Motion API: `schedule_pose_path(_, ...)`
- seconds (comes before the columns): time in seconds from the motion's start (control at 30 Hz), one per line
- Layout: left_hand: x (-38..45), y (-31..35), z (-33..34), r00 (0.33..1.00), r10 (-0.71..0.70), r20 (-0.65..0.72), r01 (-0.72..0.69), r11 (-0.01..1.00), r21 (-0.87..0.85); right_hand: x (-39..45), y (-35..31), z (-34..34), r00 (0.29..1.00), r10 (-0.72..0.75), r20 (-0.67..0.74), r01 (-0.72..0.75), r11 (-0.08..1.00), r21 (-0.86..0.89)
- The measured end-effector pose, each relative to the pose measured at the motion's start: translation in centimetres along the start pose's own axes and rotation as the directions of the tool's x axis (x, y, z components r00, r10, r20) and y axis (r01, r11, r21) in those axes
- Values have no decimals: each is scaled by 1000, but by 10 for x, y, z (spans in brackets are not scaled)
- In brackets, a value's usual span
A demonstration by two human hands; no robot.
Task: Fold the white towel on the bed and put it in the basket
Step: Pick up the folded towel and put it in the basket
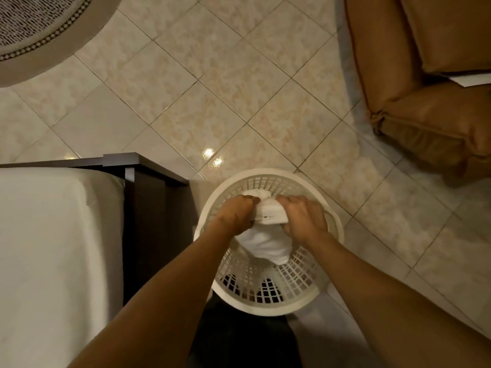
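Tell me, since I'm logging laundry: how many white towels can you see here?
1. The white towel is over the basket, gripped by the left hand and right hand. More could be hidden beneath it.

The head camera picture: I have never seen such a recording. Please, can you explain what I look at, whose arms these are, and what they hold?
There is no machine here. A person wears a camera on the head, so you look down along their own bare arms. The left hand and the right hand each keep a grip on a bundled white towel, inside the white plastic basket, which stands on the tiled floor. Left of the basket is the bed with a dark frame. At upper right is a brown sofa, at upper left part of a round rug.
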State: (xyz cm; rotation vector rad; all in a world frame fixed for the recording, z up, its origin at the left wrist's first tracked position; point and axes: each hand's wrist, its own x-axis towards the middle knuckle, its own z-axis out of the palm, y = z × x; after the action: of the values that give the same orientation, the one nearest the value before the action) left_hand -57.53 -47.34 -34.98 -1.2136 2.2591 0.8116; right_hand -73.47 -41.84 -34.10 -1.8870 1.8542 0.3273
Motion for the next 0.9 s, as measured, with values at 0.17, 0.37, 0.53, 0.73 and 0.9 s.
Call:
schedule_pose_path(0.17, 33, -9, 29, 980, 10, -201, 12, 994, 107, 32, 13, 31, 998, -14, -57, 7, 992, -127)
schedule_pose_path(0.37, 11, 4, 91, 933, -15, -361, 35, 998, 50, 13, 10, 79, 990, 49, -133, -56, 997, -49)
schedule_pose_path(0.53, 0, 8, 128, 989, -119, -91, 129, 986, 110, -6, 10, 109, 999, 45, -30, -46, 998, -42)
schedule_pose_path(0.73, 31, -2, 107, 995, -96, 9, 95, 990, 105, 25, 25, 94, 982, 62, 179, -52, 997, -61)
schedule_pose_path(0.9, 24, -2, 81, 991, -83, 108, 69, 989, 128, 25, 29, 67, 955, 44, 294, -27, 998, -62)
